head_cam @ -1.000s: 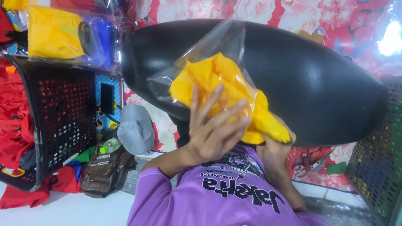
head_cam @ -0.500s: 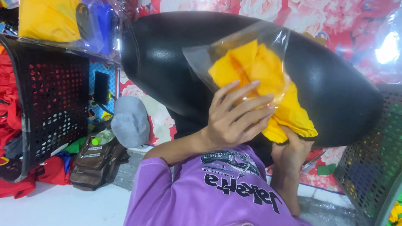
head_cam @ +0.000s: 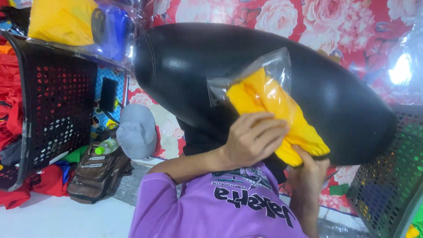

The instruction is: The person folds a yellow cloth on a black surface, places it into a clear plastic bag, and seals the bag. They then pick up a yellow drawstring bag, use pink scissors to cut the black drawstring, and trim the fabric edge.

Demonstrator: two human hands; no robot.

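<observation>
Black padded seat (head_cam: 343, 110) against rose-print cloth (head_cam: 352, 26), mesh basket (head_cam: 53, 101) at left edge. Folded yellow garment (head_cam: 273, 110) mostly inside clear plastic bag (head_cam: 269, 72), tail end still out. Left hand (head_cam: 253, 139) curled, fingers pressing the fold; right hand (head_cam: 310, 169) pinching the lower cuff.

Can't really see the right hand (head_cam: 308, 169), it's mostly tucked under the yellow cloth (head_cam: 273, 110). The black basket (head_cam: 53, 101) left of the cloth runs off the edge.

Purple short-sleeved shirt (head_cam: 220, 211) with dark printed lettering and small graphic, bare forearms, bare hands
</observation>
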